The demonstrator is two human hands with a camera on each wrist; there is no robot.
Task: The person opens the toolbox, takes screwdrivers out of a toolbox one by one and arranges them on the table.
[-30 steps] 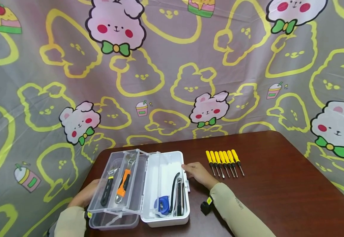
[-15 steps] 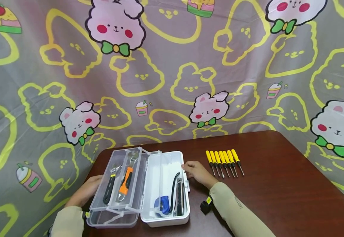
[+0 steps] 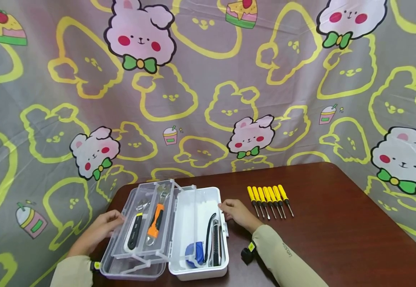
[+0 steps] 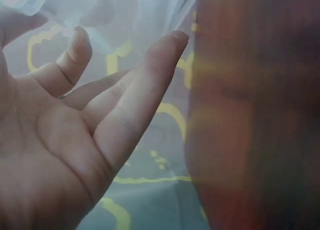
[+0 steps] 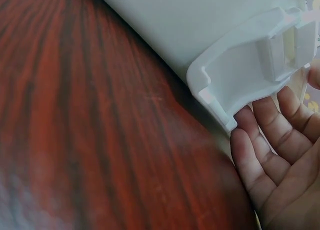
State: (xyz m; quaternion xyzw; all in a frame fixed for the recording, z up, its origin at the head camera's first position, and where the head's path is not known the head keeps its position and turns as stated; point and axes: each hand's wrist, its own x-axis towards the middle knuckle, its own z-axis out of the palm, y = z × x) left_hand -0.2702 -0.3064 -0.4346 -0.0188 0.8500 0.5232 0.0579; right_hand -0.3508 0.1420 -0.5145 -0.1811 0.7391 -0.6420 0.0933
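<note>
A white toolbox (image 3: 198,273) stands with its clear lid (image 3: 132,273) folded out to the left and a clear tray (image 3: 144,245) raised over that lid. In the tray lie a black-handled adjustable wrench (image 3: 134,231) and an orange-and-black one (image 3: 156,221). The box holds a blue tape measure (image 3: 195,254), a utility knife (image 3: 215,243) and a thin black curved item (image 3: 209,231). My left hand (image 3: 102,229) touches the tray's left edge, fingers mostly extended. My right hand (image 3: 239,213) grips the box's right wall by the latch (image 5: 240,65), thumb at the rim.
Several yellow-handled screwdrivers (image 3: 268,195) lie in a row on the dark wooden table (image 3: 322,223), right of the box. A patterned cloth (image 3: 201,99) hangs behind the table. A small black object (image 3: 246,255) sits by the right wrist.
The tray with both wrenches has shifted to the right, toward the box. My left hand has moved up and more of it shows now. The right hand stays on the box wall.
</note>
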